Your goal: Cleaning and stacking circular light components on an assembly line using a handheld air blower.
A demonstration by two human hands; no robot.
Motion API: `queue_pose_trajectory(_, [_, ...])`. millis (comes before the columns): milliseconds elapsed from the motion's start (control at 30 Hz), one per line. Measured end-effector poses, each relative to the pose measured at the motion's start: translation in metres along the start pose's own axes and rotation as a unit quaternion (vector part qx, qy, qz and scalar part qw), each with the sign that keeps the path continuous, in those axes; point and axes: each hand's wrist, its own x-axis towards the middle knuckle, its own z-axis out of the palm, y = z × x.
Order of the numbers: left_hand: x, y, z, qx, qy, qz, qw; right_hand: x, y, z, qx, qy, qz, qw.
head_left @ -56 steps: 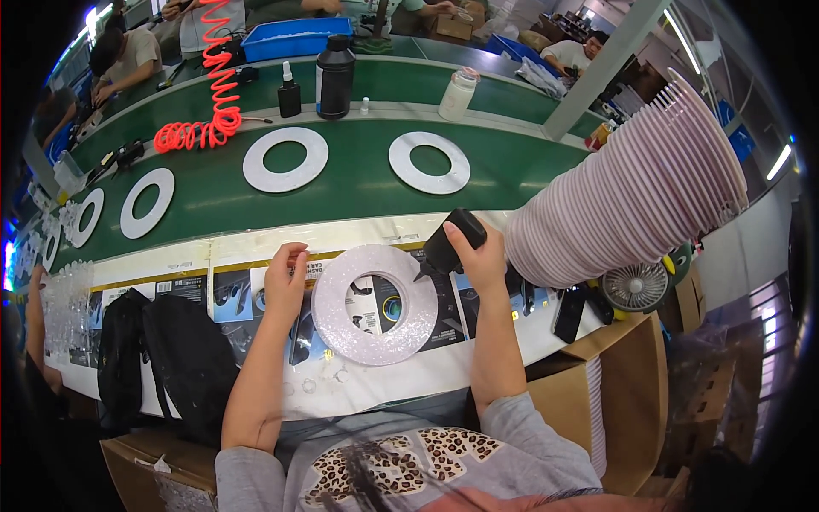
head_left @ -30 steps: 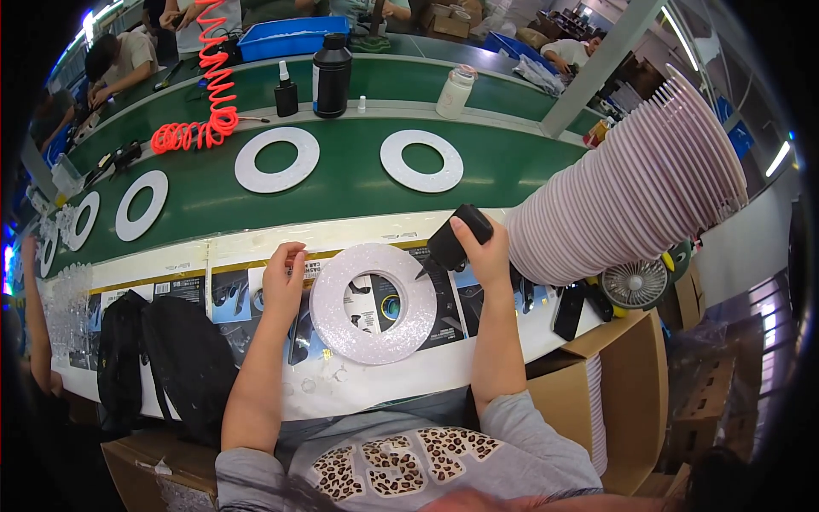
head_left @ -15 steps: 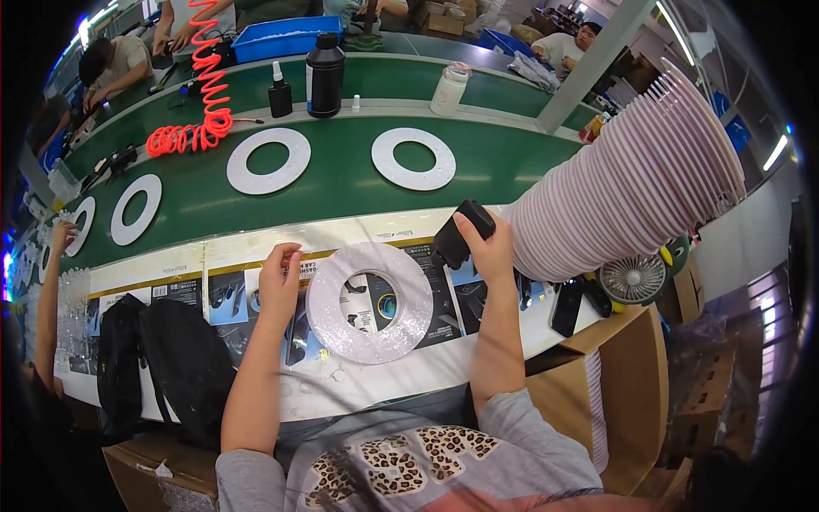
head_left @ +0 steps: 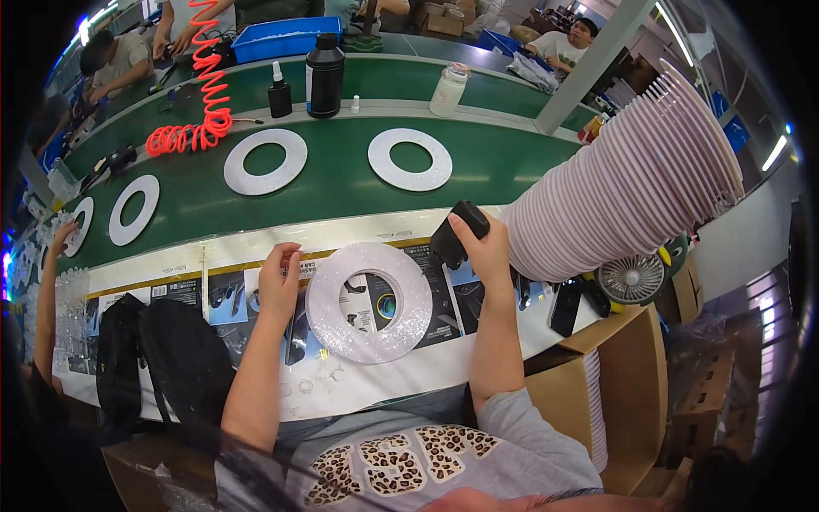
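Observation:
A flat white speckled ring (head_left: pixel 337 328) lies before me on the worktable, which is covered with printed sheets; another ring seems to be stacked with it. My right hand (head_left: pixel 485 246) grips a black, blocky handheld device (head_left: pixel 459 235) above the table, just right of the ring. I cannot make out the device's exact kind. Left of the ring, my left hand (head_left: pixel 280 271) hovers with loosely curled fingers and the thumb apart, nothing visible in it. A tall leaning stack of similar rings (head_left: pixel 627 175) rises beyond my right hand.
White rings (head_left: pixel 266 162) lie on the green conveyor belt (head_left: pixel 333 196) ahead. Bottles (head_left: pixel 325 77) stand behind it, near a red coiled hose (head_left: pixel 205 128). At right are a small fan (head_left: pixel 632 280), a phone (head_left: pixel 566 309) and a cardboard box (head_left: pixel 631 384). Black cloth (head_left: pixel 183 350) lies left. A co-worker's arm (head_left: pixel 49 299) reaches in.
The rings on the belt have shifted slightly left. My right hand has moved a little left with the black device, which has turned slightly. My left hand and the near ring stay put.

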Motion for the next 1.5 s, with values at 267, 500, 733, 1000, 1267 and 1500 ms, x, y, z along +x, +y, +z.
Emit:
queue_pose_trajectory(267, [0.000,-0.002,0.001,0.012,0.003,-0.003,1.000,-0.010,-0.028,-0.006,-0.046,0.004,-0.035,0.998])
queue_pose_trajectory(500, [-0.001,-0.006,-0.003,-0.004,0.006,0.007,1.000,-0.037,-0.052,-0.013,-0.046,0.023,-0.022,0.998])
queue_pose_trajectory(733, [0.002,-0.007,0.003,-0.006,0.014,0.008,1.000,-0.058,-0.027,-0.015,-0.046,0.108,-0.055,0.992])
queue_pose_trajectory(1000, [0.001,-0.010,0.001,-0.004,0.015,0.013,1.000,-0.066,-0.015,-0.009,-0.041,0.127,-0.076,0.988])
queue_pose_trajectory(1267, [0.001,-0.007,0.001,-0.006,0.016,0.017,1.000,-0.066,-0.010,-0.005,-0.023,0.141,-0.089,0.986])
queue_pose_trajectory(1500, [0.001,-0.002,0.001,0.003,0.010,-0.004,1.000,-0.064,-0.014,-0.005,-0.021,0.134,-0.081,0.987])
